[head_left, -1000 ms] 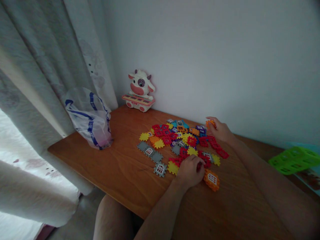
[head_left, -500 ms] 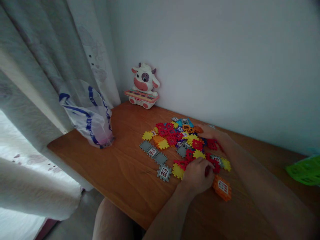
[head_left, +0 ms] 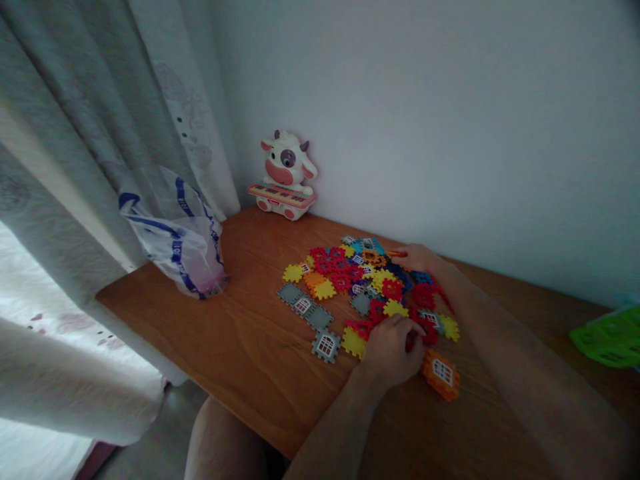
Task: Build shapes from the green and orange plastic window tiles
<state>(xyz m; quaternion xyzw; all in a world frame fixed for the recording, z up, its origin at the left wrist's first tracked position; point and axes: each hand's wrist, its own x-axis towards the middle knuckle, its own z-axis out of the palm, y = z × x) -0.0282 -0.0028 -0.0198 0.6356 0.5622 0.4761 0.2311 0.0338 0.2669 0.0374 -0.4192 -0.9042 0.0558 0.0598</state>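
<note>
Where the pile of plastic tiles (head_left: 370, 280) is spread on the wooden table (head_left: 240, 333), both hands are laid at its edges. The left hand (head_left: 393, 350) is set at the near edge, knuckles up, fingers curled tight round a red tile (head_left: 411, 341), which is pinched btw thumb and fingertips and only partly seen. Just right of that hand an orange window tile (head_left: 440, 373) is lying on the wood; whether the fingers are touched by it can't be told. A yellow tile (head_left: 354, 342) is seen just left of the hand, w/ a grey window tile (head_left: 327, 345) beside it and a row of grey tiles (head_left: 310, 310) running off to the far left. The right hand (head_left: 420, 259) is stretched to the pile's far side, nr the wall, fingers laid low at an orange tile (head_left: 397, 253); contact is seen at the fingertips, but whether it's gripped can't be told. At the far corner a cow toy keyboard (head_left: 285, 177) is stood against the wall. A plastic bag (head_left: 175, 240) w/ blue print is slumped at the table's left edge, by the curtain (head_left: 75, 133). A green object (head_left: 607, 337) is cut off at the frame's right.
</note>
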